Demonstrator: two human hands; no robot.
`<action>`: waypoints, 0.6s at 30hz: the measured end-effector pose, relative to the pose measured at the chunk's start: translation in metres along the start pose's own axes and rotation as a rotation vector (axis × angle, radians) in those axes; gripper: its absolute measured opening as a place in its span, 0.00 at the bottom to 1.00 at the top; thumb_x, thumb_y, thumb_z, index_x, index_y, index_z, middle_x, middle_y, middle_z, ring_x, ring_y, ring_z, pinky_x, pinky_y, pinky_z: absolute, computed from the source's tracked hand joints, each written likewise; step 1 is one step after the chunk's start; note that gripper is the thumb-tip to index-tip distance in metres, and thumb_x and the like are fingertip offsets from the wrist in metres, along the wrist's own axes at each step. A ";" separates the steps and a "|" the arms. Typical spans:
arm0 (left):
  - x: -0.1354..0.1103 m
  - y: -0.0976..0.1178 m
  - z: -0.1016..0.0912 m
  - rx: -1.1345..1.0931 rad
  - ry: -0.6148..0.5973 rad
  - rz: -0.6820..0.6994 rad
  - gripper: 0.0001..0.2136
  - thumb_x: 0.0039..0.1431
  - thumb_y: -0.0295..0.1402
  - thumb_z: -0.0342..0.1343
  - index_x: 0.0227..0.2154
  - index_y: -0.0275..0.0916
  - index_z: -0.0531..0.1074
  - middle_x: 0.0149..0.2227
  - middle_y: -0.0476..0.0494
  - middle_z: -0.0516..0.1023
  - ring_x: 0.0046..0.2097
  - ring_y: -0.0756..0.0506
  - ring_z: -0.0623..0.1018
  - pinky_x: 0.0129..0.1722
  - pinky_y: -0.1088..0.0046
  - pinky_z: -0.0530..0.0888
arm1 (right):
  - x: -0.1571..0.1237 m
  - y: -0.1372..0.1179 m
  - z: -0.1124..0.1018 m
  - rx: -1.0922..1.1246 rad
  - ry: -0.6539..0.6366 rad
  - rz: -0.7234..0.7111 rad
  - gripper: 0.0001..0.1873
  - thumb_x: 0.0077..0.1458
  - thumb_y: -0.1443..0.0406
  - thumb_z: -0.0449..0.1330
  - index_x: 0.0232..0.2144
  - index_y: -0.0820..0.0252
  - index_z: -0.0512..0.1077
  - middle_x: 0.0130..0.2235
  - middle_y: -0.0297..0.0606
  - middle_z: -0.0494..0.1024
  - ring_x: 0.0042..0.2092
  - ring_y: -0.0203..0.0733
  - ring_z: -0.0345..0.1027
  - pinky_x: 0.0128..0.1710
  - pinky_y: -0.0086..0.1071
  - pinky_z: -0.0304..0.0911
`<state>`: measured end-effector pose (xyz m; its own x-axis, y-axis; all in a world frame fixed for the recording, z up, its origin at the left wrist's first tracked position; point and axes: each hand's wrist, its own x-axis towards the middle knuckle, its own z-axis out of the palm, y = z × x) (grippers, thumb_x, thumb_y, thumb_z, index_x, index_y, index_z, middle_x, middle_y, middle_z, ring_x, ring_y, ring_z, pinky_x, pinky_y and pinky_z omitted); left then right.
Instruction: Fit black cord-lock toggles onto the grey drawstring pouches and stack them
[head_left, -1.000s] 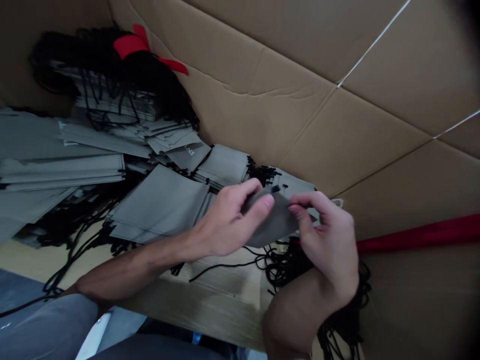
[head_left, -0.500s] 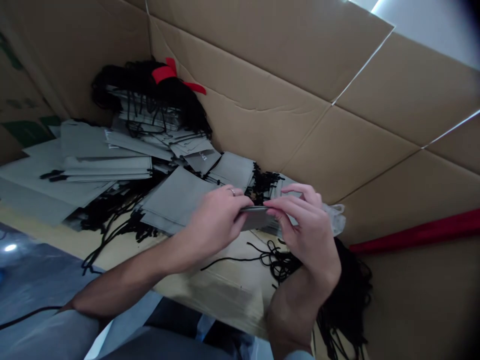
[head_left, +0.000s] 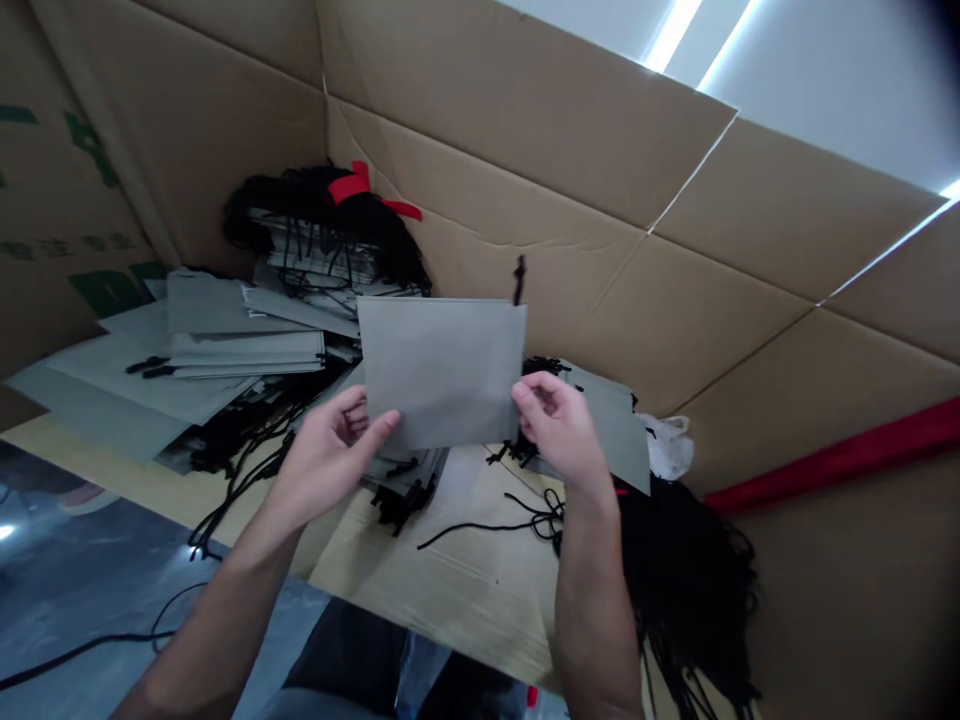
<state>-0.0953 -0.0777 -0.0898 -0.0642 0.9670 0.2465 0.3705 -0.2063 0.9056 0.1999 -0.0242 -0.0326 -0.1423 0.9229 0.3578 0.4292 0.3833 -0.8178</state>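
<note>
i've got the grey pouch [head_left: 442, 370] up at centre frame, left hand [head_left: 326, 465] and right hand [head_left: 559, 430] each pinching a bottom corner. looks light, thin, slightly stiff, so corner pinches suit it.

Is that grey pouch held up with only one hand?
No, the left hand and the right hand each grip a lower corner of the grey pouch.

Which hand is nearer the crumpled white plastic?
Right. The right hand is just left of the white plastic; the left hand is farther off, across the grey sheet.
</note>
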 end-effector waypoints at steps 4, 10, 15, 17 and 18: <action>0.021 -0.013 -0.008 0.268 0.194 -0.128 0.24 0.65 0.56 0.57 0.48 0.40 0.80 0.44 0.33 0.89 0.46 0.31 0.88 0.48 0.55 0.83 | 0.015 0.024 0.055 -0.040 -0.150 0.144 0.23 0.77 0.48 0.62 0.36 0.60 0.77 0.28 0.30 0.76 0.28 0.36 0.72 0.29 0.30 0.69; 0.036 -0.034 -0.013 0.624 0.239 -0.251 0.23 0.60 0.44 0.59 0.53 0.35 0.79 0.45 0.18 0.86 0.53 0.13 0.84 0.53 0.36 0.78 | 0.017 0.035 0.108 -0.249 -0.263 0.240 0.17 0.76 0.52 0.68 0.48 0.62 0.81 0.45 0.37 0.85 0.43 0.42 0.83 0.46 0.40 0.83; 0.032 -0.014 -0.015 0.676 0.320 -0.108 0.39 0.65 0.46 0.60 0.72 0.26 0.63 0.63 0.13 0.77 0.68 0.12 0.73 0.63 0.36 0.74 | 0.019 0.044 0.096 -0.480 -0.222 0.204 0.18 0.76 0.52 0.67 0.54 0.60 0.81 0.53 0.42 0.86 0.52 0.47 0.84 0.56 0.48 0.82; 0.032 0.008 -0.016 0.651 0.343 -0.015 0.38 0.70 0.51 0.55 0.74 0.29 0.63 0.60 0.24 0.79 0.66 0.20 0.76 0.65 0.43 0.74 | 0.030 0.055 0.085 -0.583 -0.166 0.198 0.19 0.76 0.53 0.68 0.58 0.60 0.80 0.57 0.44 0.85 0.55 0.49 0.83 0.58 0.50 0.82; 0.033 0.019 -0.016 0.636 0.322 0.032 0.37 0.72 0.55 0.53 0.73 0.33 0.66 0.55 0.32 0.80 0.62 0.25 0.79 0.63 0.48 0.75 | 0.036 0.061 0.079 -0.633 -0.141 0.194 0.19 0.76 0.53 0.68 0.59 0.59 0.79 0.59 0.45 0.84 0.57 0.51 0.82 0.59 0.51 0.82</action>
<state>-0.1056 -0.0522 -0.0585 -0.2782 0.8495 0.4482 0.8391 -0.0121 0.5439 0.1504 0.0359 -0.1056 -0.1064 0.9852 0.1342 0.8924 0.1542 -0.4242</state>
